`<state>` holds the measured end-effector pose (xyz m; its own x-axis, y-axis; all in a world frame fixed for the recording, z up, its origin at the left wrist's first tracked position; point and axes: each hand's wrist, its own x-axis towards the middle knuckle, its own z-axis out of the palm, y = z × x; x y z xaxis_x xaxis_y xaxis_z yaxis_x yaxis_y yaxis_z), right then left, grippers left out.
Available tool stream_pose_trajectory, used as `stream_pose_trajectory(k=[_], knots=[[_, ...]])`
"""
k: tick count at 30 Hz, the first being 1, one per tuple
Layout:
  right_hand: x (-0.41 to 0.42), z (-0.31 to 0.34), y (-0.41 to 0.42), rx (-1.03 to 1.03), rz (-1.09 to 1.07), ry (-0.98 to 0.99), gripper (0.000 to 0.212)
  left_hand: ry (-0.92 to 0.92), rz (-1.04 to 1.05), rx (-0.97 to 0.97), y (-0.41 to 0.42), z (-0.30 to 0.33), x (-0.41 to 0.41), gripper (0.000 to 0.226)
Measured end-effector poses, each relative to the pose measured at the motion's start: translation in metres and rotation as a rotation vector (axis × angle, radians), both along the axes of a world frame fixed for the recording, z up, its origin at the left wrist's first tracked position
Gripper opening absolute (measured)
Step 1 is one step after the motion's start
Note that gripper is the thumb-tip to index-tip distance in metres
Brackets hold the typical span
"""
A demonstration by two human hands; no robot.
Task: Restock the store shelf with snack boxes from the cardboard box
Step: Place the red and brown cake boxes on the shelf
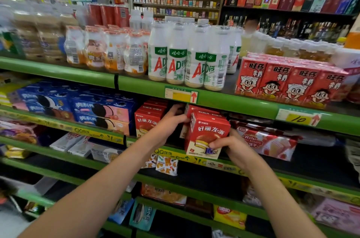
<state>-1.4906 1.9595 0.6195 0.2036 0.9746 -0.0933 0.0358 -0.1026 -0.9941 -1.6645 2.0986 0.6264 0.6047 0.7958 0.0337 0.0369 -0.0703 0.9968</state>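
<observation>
Both our forearms reach forward and up from the bottom of the view toward the second level of the green shelf (233, 101). Our left hand (169, 121) is higher, at the upper left edge of a red box (206, 134); its fingers are curled around that edge, and the fingertips go behind the box, so we cannot see them fully. Our right hand (231, 146) is lower, at the bottom right corner; the thumb and fingers pinch the front and the side of the box there.

The box is red on top and cream at the bottom, with white Chinese letters and a picture of a cut chocolate pie. It is upright, a little tilted, at the front edge of the second level, partly over the yellow price strip (187, 157). Just behind it we see more red boxes of the same kind.

To the left, apart by a dark gap, stands a row of same boxes (148, 121), and further left the blue cookie boxes (101, 113). To the right, close to our right hand, lies a wafer pack (268, 142). On the level above stand white bottles (187, 62) and red milk cartons (288, 82). Below, small snack bags (167, 165) lie on the third level.
</observation>
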Motion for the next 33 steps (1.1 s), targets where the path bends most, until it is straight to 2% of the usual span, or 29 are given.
stream_pose_trajectory(k=[2, 10, 13, 16, 20, 24, 28, 33], knots=[[-0.001, 0.000, -0.006, -0.001, 0.009, 0.036, 0.062, -0.012, -0.034, -0.050, -0.005, -0.001, -0.006, 0.074], [0.003, -0.015, -0.031, 0.044, -0.109, 0.185, 0.073, -0.086, -0.018, -0.128, -0.021, -0.027, -0.035, 0.026], [0.005, -0.021, -0.035, 0.105, -0.220, 0.255, 0.071, -0.150, 0.024, -0.262, -0.024, -0.031, -0.043, 0.015], [0.003, -0.024, -0.034, 0.144, -0.284, 0.242, 0.081, -0.198, 0.030, -0.355, -0.026, -0.032, -0.046, 0.011], [-0.009, -0.025, -0.031, 0.144, -0.275, 0.214, 0.087, -0.205, 0.035, -0.326, -0.033, -0.028, -0.041, 0.012], [-0.013, -0.023, -0.029, 0.126, -0.269, 0.208, 0.066, -0.224, 0.038, -0.355, -0.037, -0.025, -0.040, 0.027], [-0.012, -0.025, -0.028, 0.109, -0.224, 0.246, 0.037, -0.237, 0.047, -0.354, -0.037, -0.025, -0.038, 0.019], [-0.010, -0.028, -0.028, 0.101, -0.234, 0.247, 0.030, -0.241, 0.027, -0.363, -0.037, -0.026, -0.036, 0.015]])
